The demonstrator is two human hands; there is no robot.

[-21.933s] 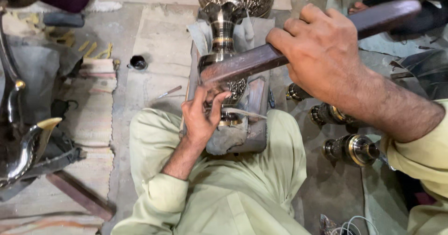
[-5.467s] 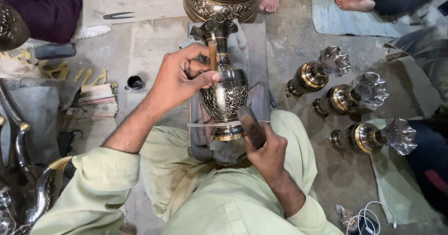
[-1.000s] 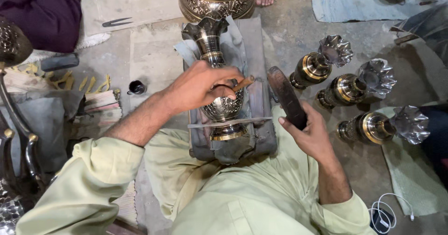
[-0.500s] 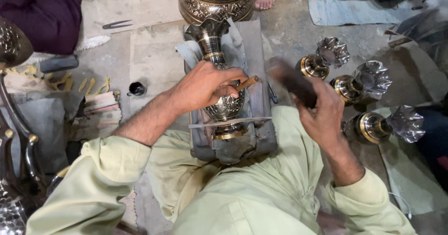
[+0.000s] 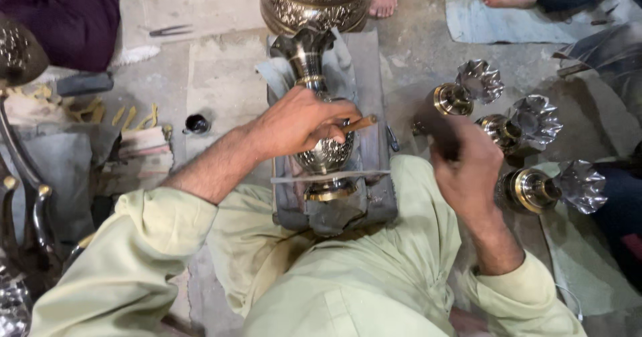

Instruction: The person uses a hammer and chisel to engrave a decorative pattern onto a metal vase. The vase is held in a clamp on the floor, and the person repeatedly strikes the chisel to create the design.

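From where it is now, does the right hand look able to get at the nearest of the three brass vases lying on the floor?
Probably yes: the right hand, gripping a dark tool, sits right beside the nearest vase, nothing between.

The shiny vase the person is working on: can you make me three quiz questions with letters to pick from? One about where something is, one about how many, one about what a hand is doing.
1. Where does the engraved metal vase lie?
A. On its side on a padded grey block before the person's lap
B. Upright on a shelf
C. Inside a box

2. How many smaller vases with ruffled tops lie to the right on the floor?
A. One
B. Three
C. Six

3. What is the left hand doing?
A. Resting open on the floor
B. Pinching a thin wooden-handled tool against the vase
C. Holding a cup

Answers:
1 A, the vase rests sideways on the block, its flared mouth pointing away.
2 B, three lie in a row beside the right hand.
3 B, the fingers close round the tool over the vase's belly.
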